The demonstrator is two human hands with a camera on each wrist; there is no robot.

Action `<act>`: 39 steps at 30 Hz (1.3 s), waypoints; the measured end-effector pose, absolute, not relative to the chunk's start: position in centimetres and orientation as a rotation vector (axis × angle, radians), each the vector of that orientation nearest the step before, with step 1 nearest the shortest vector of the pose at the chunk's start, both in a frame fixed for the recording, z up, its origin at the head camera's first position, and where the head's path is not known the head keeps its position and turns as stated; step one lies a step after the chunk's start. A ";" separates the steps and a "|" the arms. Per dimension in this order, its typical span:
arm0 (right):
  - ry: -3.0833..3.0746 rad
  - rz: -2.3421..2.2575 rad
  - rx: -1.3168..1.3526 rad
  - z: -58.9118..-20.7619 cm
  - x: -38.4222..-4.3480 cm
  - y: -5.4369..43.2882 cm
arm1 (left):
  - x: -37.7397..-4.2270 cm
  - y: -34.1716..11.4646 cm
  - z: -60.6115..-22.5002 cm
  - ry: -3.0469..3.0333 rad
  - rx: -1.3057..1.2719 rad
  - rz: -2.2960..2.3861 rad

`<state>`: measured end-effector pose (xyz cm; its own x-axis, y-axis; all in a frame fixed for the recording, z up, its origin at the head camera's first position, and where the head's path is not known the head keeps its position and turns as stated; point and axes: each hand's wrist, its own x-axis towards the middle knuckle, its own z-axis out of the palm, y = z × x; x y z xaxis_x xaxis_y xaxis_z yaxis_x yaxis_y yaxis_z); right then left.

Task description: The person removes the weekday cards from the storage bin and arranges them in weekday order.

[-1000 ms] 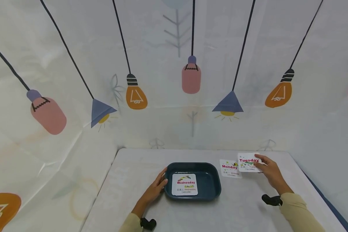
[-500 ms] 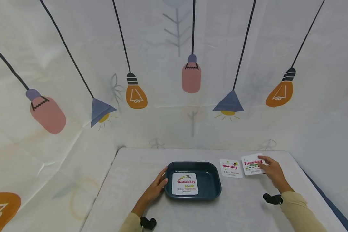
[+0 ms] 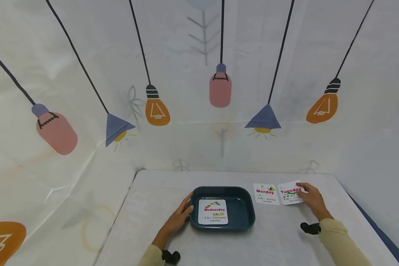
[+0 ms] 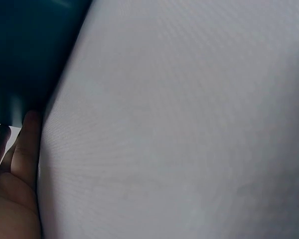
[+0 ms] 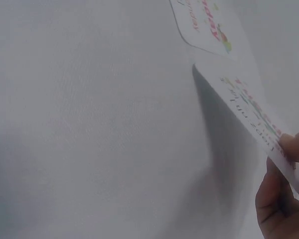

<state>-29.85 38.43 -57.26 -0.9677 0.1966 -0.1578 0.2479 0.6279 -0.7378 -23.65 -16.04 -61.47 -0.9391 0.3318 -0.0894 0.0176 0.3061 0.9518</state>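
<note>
My right hand [image 3: 313,201] pinches the right edge of a white Tuesday card [image 3: 288,193] between thumb and fingers. In the right wrist view the Tuesday card [image 5: 254,119] is tilted, its held edge raised and its far corner close to the tabletop beside the Monday card [image 5: 209,25]. From the head view, the Monday card [image 3: 266,194] lies flat just left of it. A dark teal tray [image 3: 241,210] sits mid-table with a Wednesday card [image 3: 213,212] inside its left half. My left hand [image 3: 176,218] touches the tray's left side with extended fingers [image 4: 27,149].
A white-covered table [image 3: 232,247] carries everything. Behind it hangs a pale backdrop [image 3: 186,147] printed with lamps and bulbs. Both wrists wear black straps, below beige sleeves [image 3: 344,240].
My right hand has carried the Tuesday card rightward and down, from overlapping the Monday card to beside it. The left hand and tray have stayed put.
</note>
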 end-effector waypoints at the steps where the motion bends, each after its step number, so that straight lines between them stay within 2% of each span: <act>1: 2.794 -1.246 0.373 -57.3 -29.9 38.4 | -23.6 -16.0 -61.5 2.310 0.317 1.675; 11: 2.931 -0.978 0.296 -56.7 -29.9 37.9 | -23.4 -15.8 -60.8 2.287 0.276 1.679; 39: 2.929 -0.875 0.265 -58.7 -29.9 38.0 | -23.4 -15.9 -61.0 2.292 0.278 1.683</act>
